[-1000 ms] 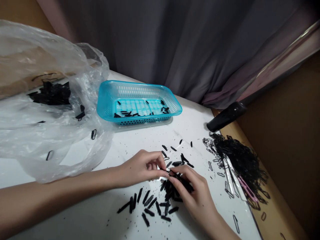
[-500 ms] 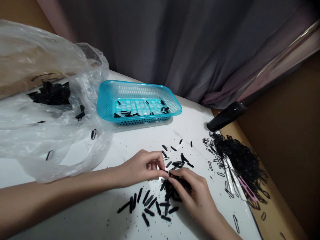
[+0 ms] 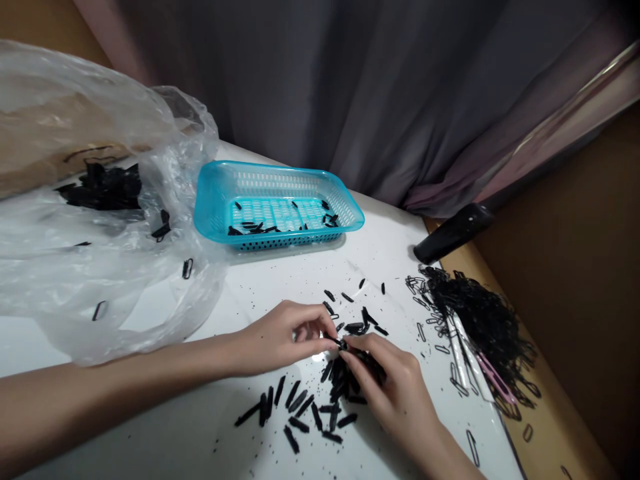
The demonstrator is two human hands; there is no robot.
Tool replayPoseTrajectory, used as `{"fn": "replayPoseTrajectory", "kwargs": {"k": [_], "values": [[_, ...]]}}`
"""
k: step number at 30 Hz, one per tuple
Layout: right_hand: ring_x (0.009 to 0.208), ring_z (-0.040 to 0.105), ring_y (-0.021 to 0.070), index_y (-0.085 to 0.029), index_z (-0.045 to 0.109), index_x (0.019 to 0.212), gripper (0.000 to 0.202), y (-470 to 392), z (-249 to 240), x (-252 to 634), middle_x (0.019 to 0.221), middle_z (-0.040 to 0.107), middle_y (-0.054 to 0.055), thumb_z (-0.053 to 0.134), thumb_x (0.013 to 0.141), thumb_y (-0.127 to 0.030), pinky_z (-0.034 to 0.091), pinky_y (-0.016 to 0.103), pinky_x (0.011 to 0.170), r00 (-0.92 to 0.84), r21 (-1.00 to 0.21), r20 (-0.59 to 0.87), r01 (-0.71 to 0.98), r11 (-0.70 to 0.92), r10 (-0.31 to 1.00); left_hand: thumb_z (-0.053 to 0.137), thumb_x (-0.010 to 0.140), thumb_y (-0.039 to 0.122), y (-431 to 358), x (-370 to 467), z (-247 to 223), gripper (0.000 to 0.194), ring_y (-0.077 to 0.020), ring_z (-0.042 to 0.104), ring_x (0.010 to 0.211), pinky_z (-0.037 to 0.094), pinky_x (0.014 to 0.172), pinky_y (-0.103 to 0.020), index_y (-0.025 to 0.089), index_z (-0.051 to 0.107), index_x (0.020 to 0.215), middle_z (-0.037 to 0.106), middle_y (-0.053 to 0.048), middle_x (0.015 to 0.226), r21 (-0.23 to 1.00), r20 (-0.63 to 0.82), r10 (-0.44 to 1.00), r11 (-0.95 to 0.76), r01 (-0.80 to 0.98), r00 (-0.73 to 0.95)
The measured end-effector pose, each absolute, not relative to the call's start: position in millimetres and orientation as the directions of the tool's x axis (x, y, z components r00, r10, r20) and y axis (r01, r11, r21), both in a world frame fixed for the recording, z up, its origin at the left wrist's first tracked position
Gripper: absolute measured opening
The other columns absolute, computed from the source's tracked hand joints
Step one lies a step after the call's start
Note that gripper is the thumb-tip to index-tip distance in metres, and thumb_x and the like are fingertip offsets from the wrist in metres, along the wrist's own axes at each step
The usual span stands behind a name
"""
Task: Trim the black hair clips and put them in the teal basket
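1. Head view: the left hand (image 3: 293,337) and right hand (image 3: 395,380) both pinch a small black piece (image 3: 342,344) between fingertips, beside the black heap (image 3: 340,387).
2. A light, steady pinch, low over the white table (image 3: 195,427), probably controls it best.

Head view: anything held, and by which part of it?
A small black piece: the left hand pinches one end; the right hand is at the other end, exact grip unclear.
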State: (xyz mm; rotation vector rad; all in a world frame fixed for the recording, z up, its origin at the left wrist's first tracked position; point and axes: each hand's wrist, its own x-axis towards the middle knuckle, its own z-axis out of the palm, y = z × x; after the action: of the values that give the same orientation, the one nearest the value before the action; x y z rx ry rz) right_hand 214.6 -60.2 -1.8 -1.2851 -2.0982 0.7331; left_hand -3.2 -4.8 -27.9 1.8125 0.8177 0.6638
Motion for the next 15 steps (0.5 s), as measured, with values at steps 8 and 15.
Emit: {"fn": "replayPoseTrajectory", "kwargs": {"k": [8, 15], "values": [[0.066, 0.064, 0.0128, -0.02, 0.065, 0.105, 0.013, -59.1, -1.1, 218.2, 0.084, 0.07, 0.003, 0.055, 0.097, -0.022, 0.047, 0.024, 0.058, -0.394, -0.608, 0.259, 0.643, 0.465, 0.882, 0.064, 0.09, 0.027, -4.5, -2.9, -29.1, 0.011, -0.0108, 0.057, 0.063, 0.042, 0.059, -0.02, 0.016, 0.067, 0.091, 0.066, 0.001, 0.072, 0.903, 0.086, 0.746, -0.338, 0.264, 0.66], [0.065, 0.064, 0.0132, -0.021, 0.064, 0.106, 0.013, -59.4, -3.9, 217.7, 0.083, 0.068, 0.001, 0.055, 0.097, -0.022, 0.047, 0.025, 0.058, -0.434, -0.568, 0.243, 0.661, 0.49, 0.868, 0.066, 0.09, 0.03, -4.6, -2.0, -31.8, 0.014, -0.0117, 0.059, 0.066, 0.042, 0.059, -0.02, 0.016, 0.068, 0.092, 0.068, -0.001, 0.074, 0.893, 0.062, 0.717, -0.35, 0.282, 0.694]]}}
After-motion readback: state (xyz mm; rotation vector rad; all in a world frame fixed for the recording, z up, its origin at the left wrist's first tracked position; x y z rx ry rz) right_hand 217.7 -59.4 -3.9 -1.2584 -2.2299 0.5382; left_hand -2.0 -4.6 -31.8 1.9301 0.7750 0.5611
